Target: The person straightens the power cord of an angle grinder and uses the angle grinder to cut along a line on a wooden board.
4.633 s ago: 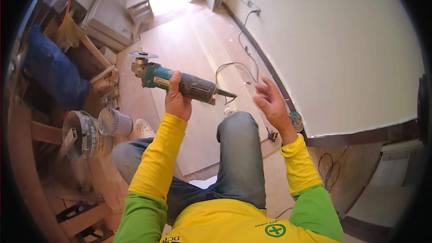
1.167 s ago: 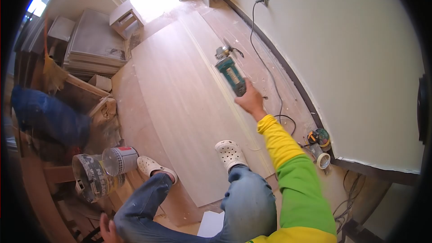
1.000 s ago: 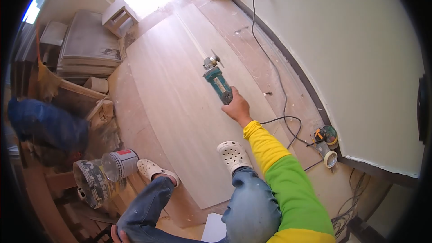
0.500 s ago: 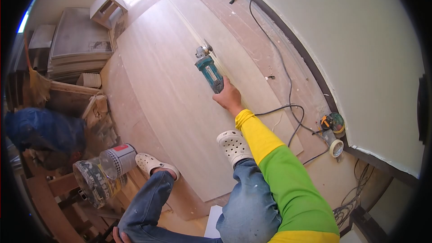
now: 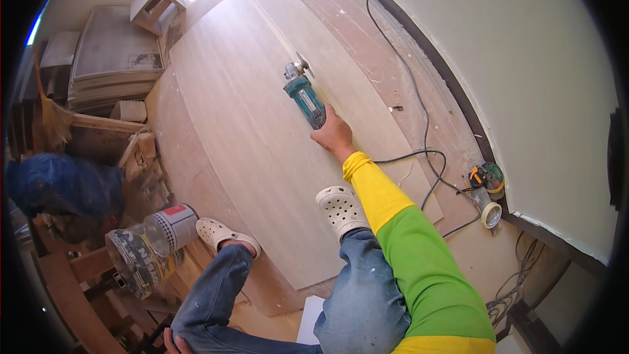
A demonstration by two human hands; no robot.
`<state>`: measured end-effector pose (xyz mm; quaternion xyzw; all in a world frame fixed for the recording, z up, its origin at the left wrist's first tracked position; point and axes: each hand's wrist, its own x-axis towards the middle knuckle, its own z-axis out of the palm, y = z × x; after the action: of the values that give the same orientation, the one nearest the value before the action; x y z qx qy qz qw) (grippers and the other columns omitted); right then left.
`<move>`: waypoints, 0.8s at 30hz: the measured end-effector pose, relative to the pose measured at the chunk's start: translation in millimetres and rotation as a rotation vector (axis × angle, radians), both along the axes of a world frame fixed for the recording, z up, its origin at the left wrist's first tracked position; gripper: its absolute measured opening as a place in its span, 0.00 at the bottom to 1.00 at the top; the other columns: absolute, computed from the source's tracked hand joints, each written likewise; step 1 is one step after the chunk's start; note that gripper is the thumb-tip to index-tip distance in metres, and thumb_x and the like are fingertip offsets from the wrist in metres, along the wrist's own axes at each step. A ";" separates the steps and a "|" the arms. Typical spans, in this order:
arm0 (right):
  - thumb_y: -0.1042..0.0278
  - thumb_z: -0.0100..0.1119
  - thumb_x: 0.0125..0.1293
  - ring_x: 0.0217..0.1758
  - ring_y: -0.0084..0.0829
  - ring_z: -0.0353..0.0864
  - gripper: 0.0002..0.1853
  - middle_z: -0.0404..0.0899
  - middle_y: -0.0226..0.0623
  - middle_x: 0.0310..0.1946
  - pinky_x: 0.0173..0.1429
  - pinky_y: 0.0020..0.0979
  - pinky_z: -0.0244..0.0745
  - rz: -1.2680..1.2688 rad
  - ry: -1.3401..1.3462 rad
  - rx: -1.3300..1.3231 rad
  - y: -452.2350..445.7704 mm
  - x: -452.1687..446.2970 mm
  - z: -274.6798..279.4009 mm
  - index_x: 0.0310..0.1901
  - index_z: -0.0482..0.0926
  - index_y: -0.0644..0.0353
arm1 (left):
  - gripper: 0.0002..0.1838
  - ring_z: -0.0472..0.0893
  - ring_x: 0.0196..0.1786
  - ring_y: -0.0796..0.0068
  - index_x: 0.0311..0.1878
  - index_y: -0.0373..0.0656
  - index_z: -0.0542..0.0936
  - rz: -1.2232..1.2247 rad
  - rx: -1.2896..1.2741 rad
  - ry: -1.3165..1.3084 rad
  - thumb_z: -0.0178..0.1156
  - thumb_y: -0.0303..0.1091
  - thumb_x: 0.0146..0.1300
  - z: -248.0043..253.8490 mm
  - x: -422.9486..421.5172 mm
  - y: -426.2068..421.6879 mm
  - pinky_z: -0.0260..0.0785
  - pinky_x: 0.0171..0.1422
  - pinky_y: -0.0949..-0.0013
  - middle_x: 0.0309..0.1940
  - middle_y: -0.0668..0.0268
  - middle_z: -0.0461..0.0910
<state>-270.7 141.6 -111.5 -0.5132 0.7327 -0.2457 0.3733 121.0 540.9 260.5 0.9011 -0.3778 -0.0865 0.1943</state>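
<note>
My right hand [image 5: 334, 133] is wrapped round the rear body of a teal angle grinder [image 5: 305, 100]. The grinder's disc [image 5: 301, 62] stands on edge by a lengthwise line in the large pale wood-grain board [image 5: 249, 124] on the floor; whether it touches the board cannot be made out. A black cord [image 5: 400, 157] runs from behind my hand to the right. At the bottom left edge, my left hand [image 5: 175, 342] rests against my bent knee, with only some fingers showing and apart.
Two pails [image 5: 141, 259] stand by my left shoe [image 5: 226, 236]. Stacked panels [image 5: 114, 59], a small stool [image 5: 157, 5], a broom [image 5: 56, 118] and a blue bag [image 5: 65, 183] lie left. A tape roll [image 5: 490, 215] and spare discs [image 5: 493, 180] sit by the right wall.
Earlier my left hand held the grinder; now my right hand has it, down at the board. Over the last second the view tilted down, and the grinder has stayed nearly still since half a second ago.
</note>
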 end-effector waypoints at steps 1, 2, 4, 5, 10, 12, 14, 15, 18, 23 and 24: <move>0.60 0.66 0.49 0.49 0.55 0.85 0.41 0.84 0.55 0.46 0.54 0.47 0.79 -0.001 0.006 0.005 -0.5 0.3 -0.6 0.68 0.65 0.56 | 0.30 0.72 0.68 0.57 0.69 0.32 0.72 -0.001 -0.003 0.000 0.56 0.48 0.76 -0.3 -0.2 0.3 0.60 0.74 0.58 0.68 0.51 0.73; 0.60 0.66 0.49 0.49 0.55 0.84 0.41 0.84 0.55 0.46 0.54 0.47 0.79 -0.002 0.011 0.010 -1.0 0.4 -1.1 0.68 0.65 0.56 | 0.30 0.72 0.68 0.57 0.69 0.32 0.72 -0.002 -0.007 0.001 0.56 0.48 0.76 -0.7 -0.3 0.7 0.60 0.74 0.58 0.68 0.51 0.73; 0.60 0.66 0.49 0.49 0.55 0.84 0.42 0.84 0.55 0.46 0.55 0.47 0.79 0.002 0.010 0.020 -2.1 0.1 -1.7 0.69 0.65 0.56 | 0.30 0.72 0.68 0.57 0.69 0.32 0.72 -0.014 -0.002 -0.004 0.56 0.48 0.76 -1.6 1.5 2.2 0.60 0.75 0.58 0.68 0.51 0.73; 0.60 0.66 0.49 0.49 0.55 0.84 0.42 0.84 0.55 0.47 0.55 0.47 0.79 0.005 0.008 0.029 -2.5 -0.1 -1.5 0.69 0.65 0.56 | 0.30 0.72 0.69 0.57 0.69 0.33 0.72 -0.027 0.001 -0.009 0.55 0.48 0.76 -2.1 3.8 3.1 0.60 0.75 0.58 0.68 0.51 0.73; 0.60 0.66 0.49 0.51 0.54 0.85 0.43 0.84 0.55 0.48 0.57 0.46 0.79 0.011 0.009 0.046 -2.8 -0.1 0.2 0.69 0.64 0.57 | 0.26 0.72 0.67 0.60 0.68 0.32 0.73 -0.019 0.007 -0.090 0.52 0.44 0.78 -12.2 44.6 29.2 0.59 0.75 0.60 0.66 0.51 0.73; 0.60 0.66 0.49 0.51 0.54 0.85 0.43 0.84 0.55 0.48 0.57 0.45 0.79 0.015 0.009 0.055 -3.0 -0.4 2.6 0.70 0.64 0.57 | 0.26 0.71 0.68 0.60 0.67 0.32 0.73 -0.018 -0.002 -0.080 0.51 0.45 0.78 -12.3 43.4 29.3 0.58 0.75 0.61 0.65 0.51 0.73; 0.60 0.67 0.49 0.51 0.53 0.85 0.44 0.84 0.55 0.49 0.58 0.45 0.79 0.015 0.005 0.069 -4.0 -0.8 3.5 0.70 0.64 0.57 | 0.26 0.71 0.68 0.61 0.68 0.32 0.73 -0.022 0.004 -0.096 0.51 0.45 0.78 -11.8 41.4 28.4 0.58 0.75 0.61 0.66 0.51 0.73; 0.60 0.67 0.49 0.51 0.53 0.85 0.44 0.84 0.55 0.49 0.58 0.45 0.79 0.016 0.005 0.069 -4.0 -0.7 3.9 0.70 0.64 0.57 | 0.26 0.71 0.68 0.61 0.68 0.32 0.73 -0.021 0.005 -0.096 0.51 0.45 0.78 -11.9 41.0 28.2 0.58 0.75 0.61 0.66 0.51 0.73; 0.60 0.67 0.49 0.51 0.53 0.85 0.44 0.84 0.55 0.49 0.58 0.45 0.79 0.011 0.012 0.066 -4.1 -0.4 1.9 0.70 0.63 0.58 | 0.26 0.71 0.68 0.61 0.68 0.32 0.73 -0.017 -0.002 -0.093 0.51 0.44 0.78 -12.0 40.6 28.5 0.58 0.75 0.61 0.66 0.51 0.73; 0.60 0.67 0.49 0.51 0.54 0.85 0.44 0.84 0.55 0.49 0.58 0.45 0.79 0.016 0.010 0.076 -4.9 -0.8 4.5 0.70 0.64 0.57 | 0.26 0.71 0.67 0.62 0.68 0.32 0.73 -0.013 -0.008 -0.063 0.51 0.44 0.79 -11.3 38.3 26.7 0.58 0.75 0.61 0.65 0.52 0.72; 0.60 0.67 0.49 0.51 0.54 0.85 0.44 0.84 0.55 0.49 0.58 0.45 0.79 0.016 0.010 0.077 -4.8 -0.4 4.7 0.70 0.64 0.57 | 0.26 0.71 0.67 0.62 0.68 0.32 0.73 -0.013 -0.007 -0.063 0.51 0.44 0.79 -11.1 37.2 26.0 0.58 0.75 0.61 0.65 0.52 0.72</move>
<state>-271.1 136.8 -106.8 -0.5057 0.7393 -0.2116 0.3910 158.1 566.9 249.5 0.9003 -0.3897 -0.0582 0.1851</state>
